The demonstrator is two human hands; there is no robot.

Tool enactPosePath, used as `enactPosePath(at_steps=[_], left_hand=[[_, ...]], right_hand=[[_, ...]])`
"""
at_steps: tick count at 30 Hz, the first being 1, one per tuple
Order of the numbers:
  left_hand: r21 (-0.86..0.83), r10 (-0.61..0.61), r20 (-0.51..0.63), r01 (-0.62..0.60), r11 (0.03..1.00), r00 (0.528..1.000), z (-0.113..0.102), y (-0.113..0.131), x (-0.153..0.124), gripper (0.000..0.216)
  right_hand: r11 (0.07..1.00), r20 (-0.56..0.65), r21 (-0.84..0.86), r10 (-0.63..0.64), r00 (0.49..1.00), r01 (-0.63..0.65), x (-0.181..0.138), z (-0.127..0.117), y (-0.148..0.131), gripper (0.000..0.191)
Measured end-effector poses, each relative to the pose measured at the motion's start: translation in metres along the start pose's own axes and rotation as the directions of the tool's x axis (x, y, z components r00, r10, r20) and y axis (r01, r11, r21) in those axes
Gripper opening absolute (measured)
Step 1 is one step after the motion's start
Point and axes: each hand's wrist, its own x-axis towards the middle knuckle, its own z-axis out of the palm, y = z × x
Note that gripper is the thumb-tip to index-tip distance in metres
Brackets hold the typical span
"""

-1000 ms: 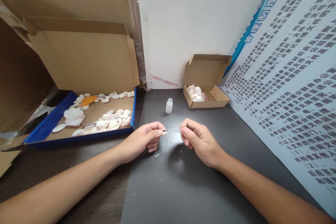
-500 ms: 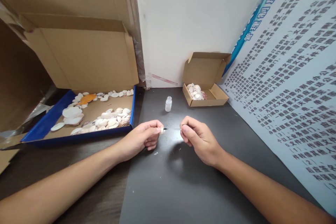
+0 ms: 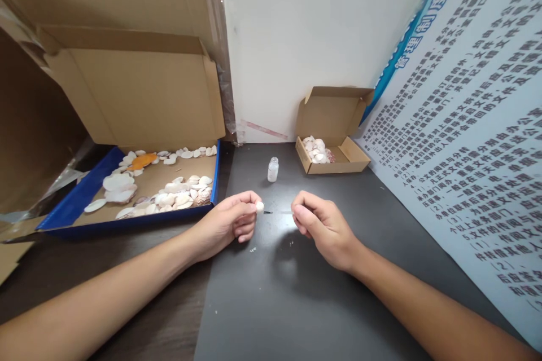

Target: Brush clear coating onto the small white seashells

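On the left, a blue-sided cardboard box (image 3: pixel 78 194) is standing open, its lid leaning back, and pale shells (image 3: pixel 173 197) are lying along its near and far edges, with an orange piece (image 3: pixel 142 162) resting among those at the back. Just beside its near right corner, the left hand (image 3: pixel 231 217) is pinching a small white shell (image 3: pixel 259 207) between thumb and forefinger, holding it up above the grey surface (image 3: pixel 271 304). Next to that shell a thin tool's dark tip (image 3: pixel 267 212) is pointing leftward; whether they are touching, I cannot tell. Beyond the hands, a small bottle (image 3: pixel 273 171) is standing upright, uncapped. The right hand (image 3: pixel 319 225) is gripping the tool's far end in a narrow pinch. Behind it, a smaller open box (image 3: pixel 339 168) is holding more shells in its left part, and a printed panel (image 3: pixel 466 124) is slanting along the right.
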Motion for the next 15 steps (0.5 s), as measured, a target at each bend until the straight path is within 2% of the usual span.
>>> enactPosePath(at_steps=[3, 7, 12, 15], left_hand=[[-0.011, 0.005, -0.026, -0.005, 1.0, 1.0, 0.0012, 0.0015, -0.0008, 0.012], [-0.002, 0.003, -0.014, -0.003, 1.0, 1.0, 0.0029, 0.0018, -0.0022, 0.01], [-0.023, 0.006, 0.008, -0.006, 1.0, 1.0, 0.0017, 0.0016, -0.0029, 0.008], [-0.012, 0.013, 0.017, -0.013, 1.0, 1.0, 0.0013, 0.0024, -0.0031, 0.012]], right_hand=[[1.0, 0.068, 0.008, 0.001, 0.998, -0.002, 0.0007, 0.0016, -0.0001, 0.028], [0.985, 0.019, -0.167, 0.047, 0.999, -0.043, 0.0031, 0.0044, 0.0013, 0.029], [0.998, 0.053, -0.061, 0.008, 0.999, -0.005, 0.0031, 0.0041, 0.0009, 0.028], [0.994, 0.021, -0.112, 0.013, 1.0, -0.011, 0.0024, 0.0038, 0.0008, 0.027]])
